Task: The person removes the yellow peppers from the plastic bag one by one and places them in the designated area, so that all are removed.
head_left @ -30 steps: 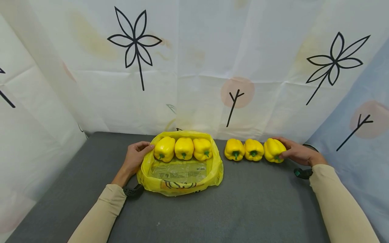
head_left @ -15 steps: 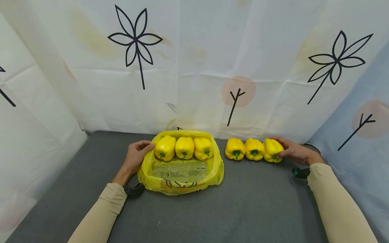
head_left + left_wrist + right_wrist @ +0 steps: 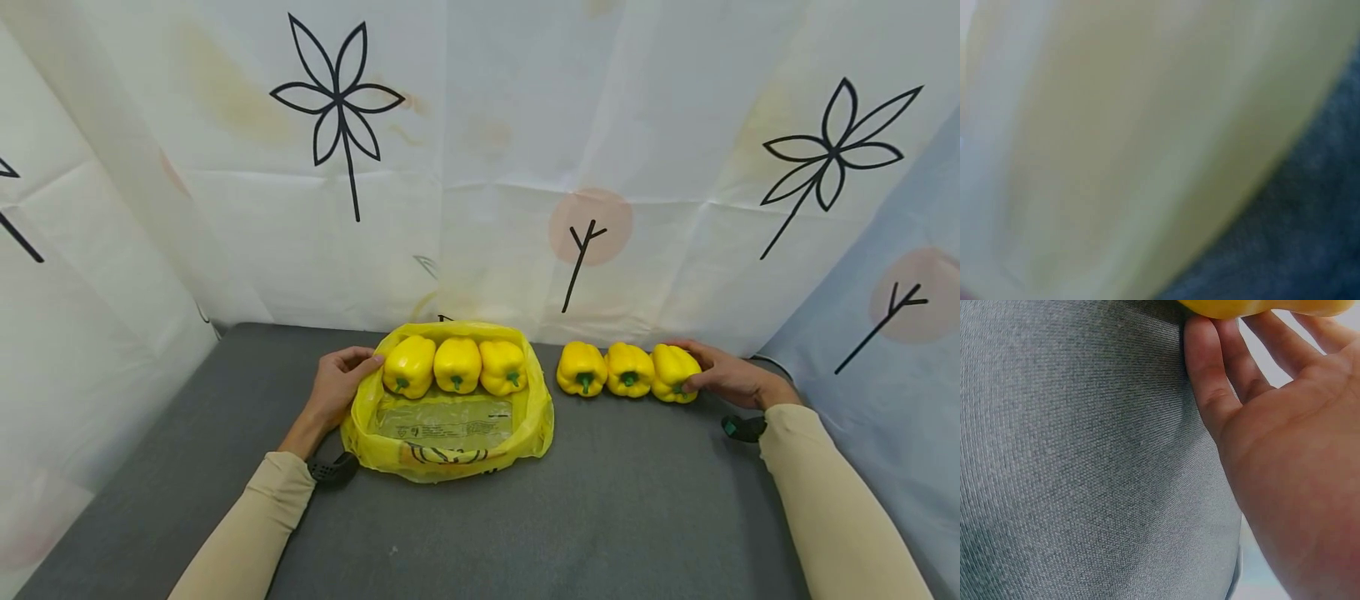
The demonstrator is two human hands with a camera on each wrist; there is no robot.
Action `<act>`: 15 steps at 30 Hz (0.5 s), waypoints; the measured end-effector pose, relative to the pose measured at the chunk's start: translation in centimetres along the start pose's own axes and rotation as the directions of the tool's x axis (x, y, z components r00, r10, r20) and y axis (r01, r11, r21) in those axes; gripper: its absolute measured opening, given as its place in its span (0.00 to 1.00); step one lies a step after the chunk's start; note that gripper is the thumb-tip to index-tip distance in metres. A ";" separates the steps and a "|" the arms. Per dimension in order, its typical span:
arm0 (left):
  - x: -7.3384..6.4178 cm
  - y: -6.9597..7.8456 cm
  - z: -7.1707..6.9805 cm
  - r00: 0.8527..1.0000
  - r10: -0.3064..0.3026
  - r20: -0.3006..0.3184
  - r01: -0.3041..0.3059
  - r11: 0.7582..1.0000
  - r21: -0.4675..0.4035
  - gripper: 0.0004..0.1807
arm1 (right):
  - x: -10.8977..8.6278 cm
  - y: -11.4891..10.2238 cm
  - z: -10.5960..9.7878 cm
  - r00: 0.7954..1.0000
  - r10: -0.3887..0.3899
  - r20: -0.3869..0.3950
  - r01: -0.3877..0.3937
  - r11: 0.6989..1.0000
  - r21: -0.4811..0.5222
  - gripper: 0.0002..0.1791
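Observation:
A yellow plastic bag [image 3: 450,467] lies with its mouth spread, holding three yellow bell peppers [image 3: 457,365] in a row along its far side. My left hand [image 3: 335,392] pinches the bag's left rim, thumb over the edge. In the left wrist view, blurred bag plastic [image 3: 1116,156] covers most of the picture and hides the fingers. To the bag's right, two yellow bell peppers [image 3: 582,367] stand side by side, stems facing me. At the end of that row, my right hand [image 3: 733,380] holds a third bell pepper [image 3: 672,371], thumb near its stem and fingers behind.
The grey table [image 3: 562,533] stretches in front of the bag and peppers. Behind it hangs a white curtain [image 3: 495,250] with printed flowers, close to the back edge. A bluish curtain [image 3: 900,400] borders the right side.
During the first half second my right hand slid its bell pepper slightly left, up to the middle one. Since then it has barely moved. The left hand and bag keep their place.

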State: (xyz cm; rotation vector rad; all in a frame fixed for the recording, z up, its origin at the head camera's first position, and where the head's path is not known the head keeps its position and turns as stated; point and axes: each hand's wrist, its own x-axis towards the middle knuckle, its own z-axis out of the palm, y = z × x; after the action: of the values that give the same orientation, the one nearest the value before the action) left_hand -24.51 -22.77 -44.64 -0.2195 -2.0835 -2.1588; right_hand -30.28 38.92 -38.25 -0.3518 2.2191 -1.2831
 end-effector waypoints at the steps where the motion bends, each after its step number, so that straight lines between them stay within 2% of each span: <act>1: 0.0 0.0 0.0 1.000 0.000 -0.001 0.000 1.000 0.003 0.19 | 0.0 0.0 0.0 1.000 0.001 0.003 -0.001 1.000 0.001 0.50; 15: 0.0 0.1 0.1 1.000 -0.004 -0.005 0.004 1.000 0.006 0.19 | -0.2 0.2 0.0 1.000 -0.002 0.009 0.002 1.000 -0.012 0.51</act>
State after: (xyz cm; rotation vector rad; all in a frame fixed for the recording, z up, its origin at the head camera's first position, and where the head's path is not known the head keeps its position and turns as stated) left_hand -24.45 -22.69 -44.58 -0.2092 -2.0893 -2.1535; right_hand -30.09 39.08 -38.37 -0.3641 2.2211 -1.2673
